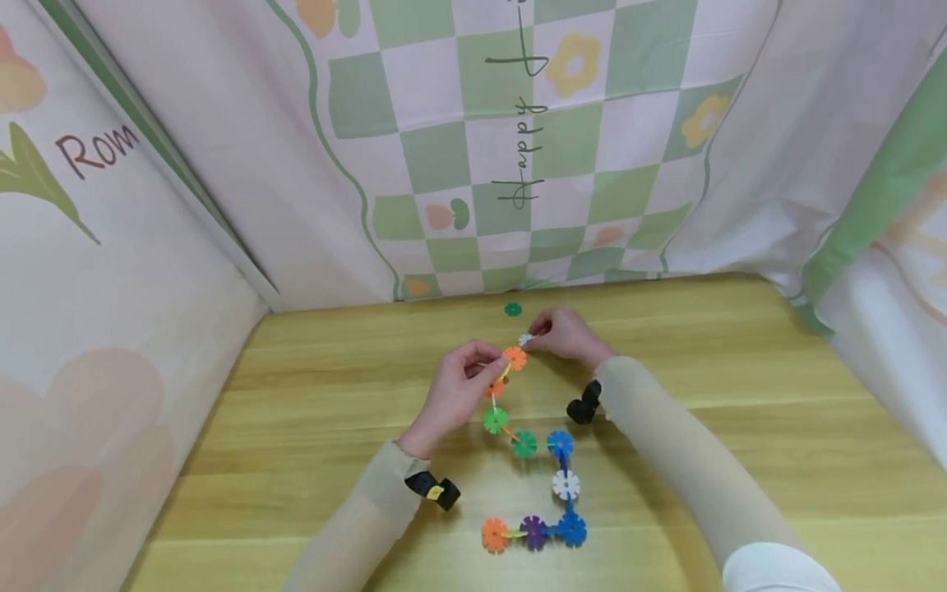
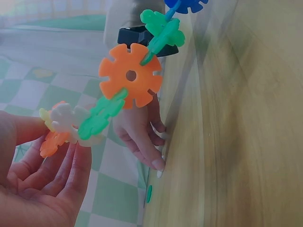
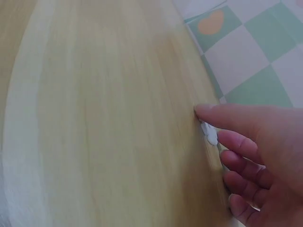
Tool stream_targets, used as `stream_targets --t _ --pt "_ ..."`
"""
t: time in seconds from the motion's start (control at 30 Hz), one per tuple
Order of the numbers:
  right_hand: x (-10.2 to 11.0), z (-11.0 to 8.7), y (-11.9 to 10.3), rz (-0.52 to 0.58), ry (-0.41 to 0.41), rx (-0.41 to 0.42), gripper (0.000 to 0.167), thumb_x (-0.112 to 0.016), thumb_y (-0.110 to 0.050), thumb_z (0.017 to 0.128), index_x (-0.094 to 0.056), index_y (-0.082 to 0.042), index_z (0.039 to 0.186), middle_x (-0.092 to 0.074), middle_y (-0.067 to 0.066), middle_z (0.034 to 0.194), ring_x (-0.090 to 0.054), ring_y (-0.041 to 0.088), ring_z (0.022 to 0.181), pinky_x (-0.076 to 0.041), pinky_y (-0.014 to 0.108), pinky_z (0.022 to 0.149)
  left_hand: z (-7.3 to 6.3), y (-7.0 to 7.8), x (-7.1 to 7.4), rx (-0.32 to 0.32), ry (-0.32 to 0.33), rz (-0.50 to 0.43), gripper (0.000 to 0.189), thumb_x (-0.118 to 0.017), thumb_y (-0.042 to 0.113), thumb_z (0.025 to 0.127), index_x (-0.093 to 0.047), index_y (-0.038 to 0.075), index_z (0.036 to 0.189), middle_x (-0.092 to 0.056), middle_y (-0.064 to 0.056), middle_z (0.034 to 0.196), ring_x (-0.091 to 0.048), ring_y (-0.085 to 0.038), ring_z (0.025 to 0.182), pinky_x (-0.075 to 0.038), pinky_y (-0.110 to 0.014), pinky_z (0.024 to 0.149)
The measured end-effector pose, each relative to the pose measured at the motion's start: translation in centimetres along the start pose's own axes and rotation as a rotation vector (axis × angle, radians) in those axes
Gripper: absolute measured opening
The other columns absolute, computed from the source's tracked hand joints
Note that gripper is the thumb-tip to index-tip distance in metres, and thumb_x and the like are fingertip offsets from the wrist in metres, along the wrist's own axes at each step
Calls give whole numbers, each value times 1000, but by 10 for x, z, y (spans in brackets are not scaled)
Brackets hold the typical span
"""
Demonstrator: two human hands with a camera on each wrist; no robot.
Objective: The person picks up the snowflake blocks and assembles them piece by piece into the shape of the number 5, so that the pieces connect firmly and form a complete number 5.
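My left hand pinches one end of a chain of notched plastic snowflake discs, close to an orange disc. In the left wrist view, white, green and orange discs of this chain slot into one another edge to face. Farther right and a little beyond, my right hand pinches a loose white disc between thumb and index finger, low at the tabletop. The right wrist view shows only part of that white disc, the fingers hiding the rest.
The chain bends toward me over the wooden table, through a green disc, a blue disc and a purple disc, to an orange end disc. A single green disc lies near the back, before the patterned curtain.
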State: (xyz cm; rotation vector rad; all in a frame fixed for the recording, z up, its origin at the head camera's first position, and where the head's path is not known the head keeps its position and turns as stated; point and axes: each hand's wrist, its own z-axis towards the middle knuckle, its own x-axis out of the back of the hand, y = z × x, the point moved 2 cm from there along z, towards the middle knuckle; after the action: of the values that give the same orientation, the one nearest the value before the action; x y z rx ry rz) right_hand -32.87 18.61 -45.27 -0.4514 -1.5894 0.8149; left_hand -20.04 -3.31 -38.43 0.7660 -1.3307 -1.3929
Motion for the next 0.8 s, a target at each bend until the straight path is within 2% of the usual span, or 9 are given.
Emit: stream_targets --t 0.1,0.23,0.53,0.8 --pt "0 -1 0 26 -11 2 30 -85 -16 84 -69 1 103 -66 11 96 -60 25 88 -50 37 78 -2 4 0 -2 1 -5 11 -61 2 102 -67 -6 108 -69 -19 101 -68 -39 88 -54 -61 80" --pt "1 -5 -1 102 -13 6 28 -83 -12 85 -67 0 105 -66 11 96 -61 26 88 -52 37 77 -2 3 -1 0 5 -5 12 -61 3 102 -67 -6 108 -69 -18 101 -68 -39 87 -53 -63 80" --pt "19 -34 -24 231 32 130 19 -78 -10 91 -72 -1 107 -72 9 98 -67 25 90 -53 34 80 -3 1 0 18 9 3 12 -62 6 102 -67 -4 108 -70 -16 102 -69 -34 85 -53 -62 80" --pt "32 -66 -44 314 58 213 17 -79 -12 91 -75 -3 105 -74 8 99 -69 24 89 -57 29 78 -2 3 1 31 25 40 12 -62 8 102 -68 -2 107 -70 -12 100 -67 -24 83 -55 -52 78"
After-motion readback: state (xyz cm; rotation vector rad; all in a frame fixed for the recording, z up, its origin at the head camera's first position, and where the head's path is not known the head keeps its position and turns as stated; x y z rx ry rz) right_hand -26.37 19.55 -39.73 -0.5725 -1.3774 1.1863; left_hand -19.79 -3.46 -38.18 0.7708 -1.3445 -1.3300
